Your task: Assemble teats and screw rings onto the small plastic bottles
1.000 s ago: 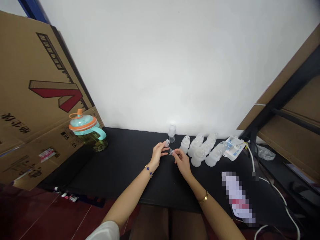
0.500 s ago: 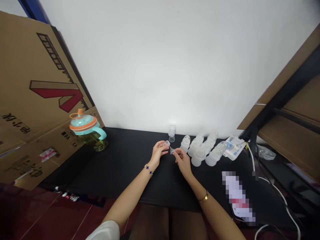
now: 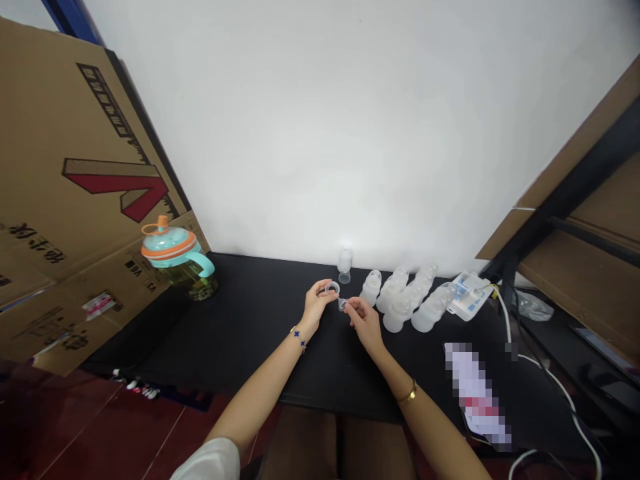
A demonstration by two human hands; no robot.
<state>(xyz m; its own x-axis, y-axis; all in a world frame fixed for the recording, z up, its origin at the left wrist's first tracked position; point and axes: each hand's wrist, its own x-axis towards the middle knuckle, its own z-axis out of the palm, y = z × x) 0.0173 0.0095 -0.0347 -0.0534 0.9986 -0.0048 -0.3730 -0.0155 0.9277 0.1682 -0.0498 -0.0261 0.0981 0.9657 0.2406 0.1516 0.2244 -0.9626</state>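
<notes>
My left hand point(image 3: 317, 305) pinches a clear plastic ring point(image 3: 331, 288) between its fingertips. My right hand point(image 3: 364, 320) holds a small clear silicone teat point(image 3: 343, 305) close to that ring, and its exact shape is too small to make out. Just beyond the hands stands an uncapped clear baby bottle point(image 3: 345, 265). To its right, several frosted baby bottles point(image 3: 400, 305) lie or stand grouped on the black table point(image 3: 225, 327), near my right hand but apart from it.
A white electrical device point(image 3: 469, 296) with a cable point(image 3: 555, 387) sits right of the bottles. A pixelated flat object point(image 3: 475, 393) lies at the front right. A teal-lidded drinking jug point(image 3: 173, 248) stands at the left, before leaning cardboard point(image 3: 75, 200).
The clear ring in my left hand has turned, its round opening now facing me. Both hands have shifted only slightly.
</notes>
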